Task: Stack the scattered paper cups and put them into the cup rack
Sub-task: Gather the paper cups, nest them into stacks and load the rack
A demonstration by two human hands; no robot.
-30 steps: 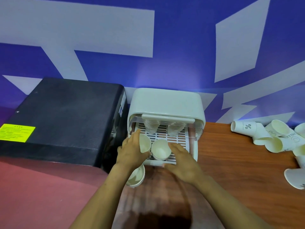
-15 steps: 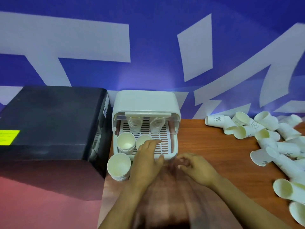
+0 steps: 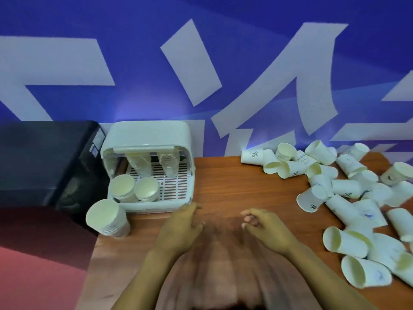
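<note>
Both of my hands hover low over the wooden table (image 3: 234, 186), just in front of the cup rack (image 3: 147, 139) and holding nothing. My left hand (image 3: 181, 227) is nearest the rack's front right corner, fingers relaxed and pointing toward it. My right hand (image 3: 266, 229) sits further right of the rack, fingers loosely curled around empty air.

Left of my left hand, just off the rack's front left corner, a stack of cups (image 3: 107, 218) stands on the table, mouth up and long axis nearly vertical. Inside the rack, on the slatted tray (image 3: 176, 186), two front stacks (image 3: 134, 190) stand mouths up side by side at the left. Behind them, two rear stacks (image 3: 154, 163) stand under the raised lid; whether mouths up or down I cannot tell.

Well to the right of the rack, the scattered cups (image 3: 348, 198) lie mostly on their sides in a heap, mouths pointing every way, several toward me. A black box (image 3: 44, 157) stands touching or just beside the rack's left wall. Behind everything rises a blue wall (image 3: 245, 63) with pale shapes.
</note>
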